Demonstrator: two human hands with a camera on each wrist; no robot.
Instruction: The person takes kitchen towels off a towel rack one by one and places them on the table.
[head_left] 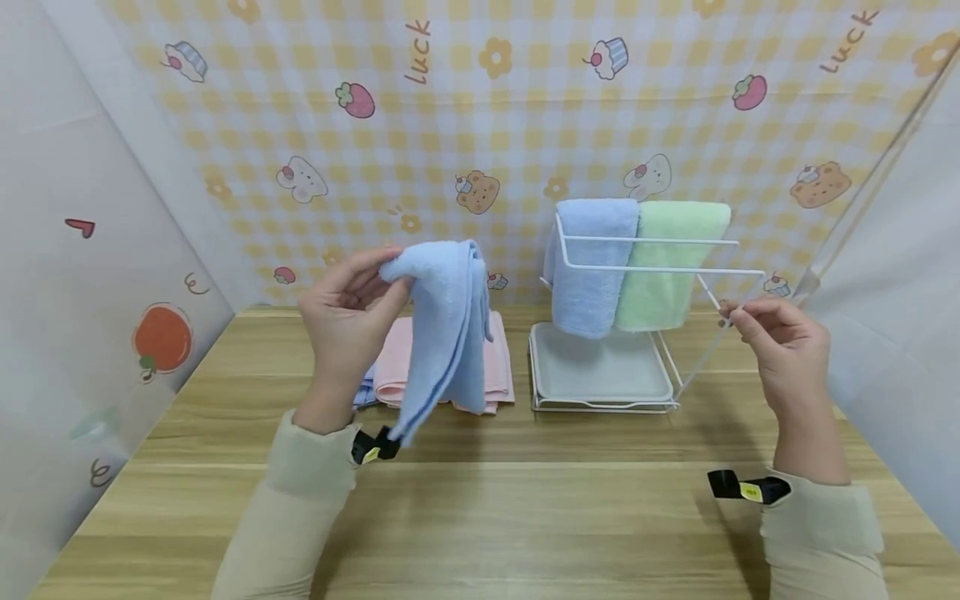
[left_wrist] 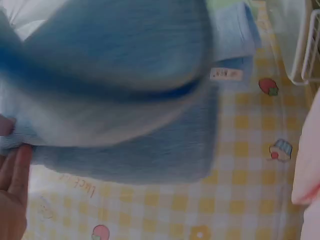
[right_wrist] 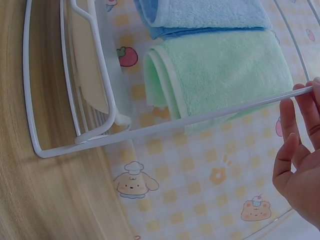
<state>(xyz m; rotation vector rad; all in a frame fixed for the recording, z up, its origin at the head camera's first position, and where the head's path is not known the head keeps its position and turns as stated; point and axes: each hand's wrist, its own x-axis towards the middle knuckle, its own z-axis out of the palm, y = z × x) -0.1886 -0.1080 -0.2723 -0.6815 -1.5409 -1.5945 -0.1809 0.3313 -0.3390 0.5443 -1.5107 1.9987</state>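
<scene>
My left hand (head_left: 345, 308) pinches a light blue towel (head_left: 442, 308) by its top edge, thumb in front. The towel hangs folded over the table, and in the left wrist view the blue towel (left_wrist: 135, 165) is partly blurred. With thumb and fingertips, my right hand (head_left: 787, 350) grips the side wire of a white wire rack (head_left: 663, 270); this wire (right_wrist: 185, 121) runs past the fingers in the right wrist view. Over the rack's back bar hang another blue towel (head_left: 596, 292) and a pale green towel (head_left: 663, 283), side by side.
A pale tray (head_left: 600, 367) sits in the rack's base. Behind the held towel lies a folded pink towel (head_left: 393, 358), with a blue checked cloth (head_left: 365, 390) at its left edge. A yellow checked backdrop (head_left: 450, 142) stands behind the wooden table (head_left: 540, 500).
</scene>
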